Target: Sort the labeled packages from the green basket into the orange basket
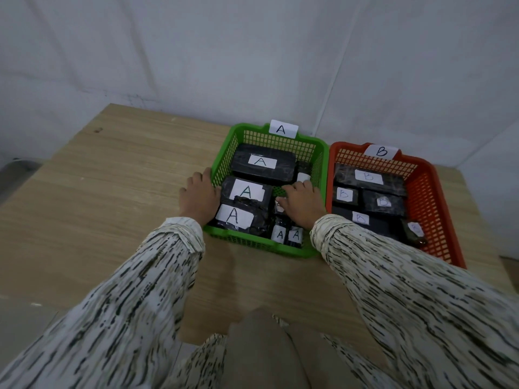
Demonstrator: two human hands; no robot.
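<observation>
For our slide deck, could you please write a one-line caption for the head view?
Left hand steadies the green basket while the right hand reaches among its packages, beside the orange basket.

Two baskets (280,248) — eleven-odd packages (262,164).

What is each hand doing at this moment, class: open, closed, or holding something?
Left hand: open, resting against the green basket outer wall, holding nothing.
Right hand: inside the green basket over small packages; grip cannot be told.
</observation>
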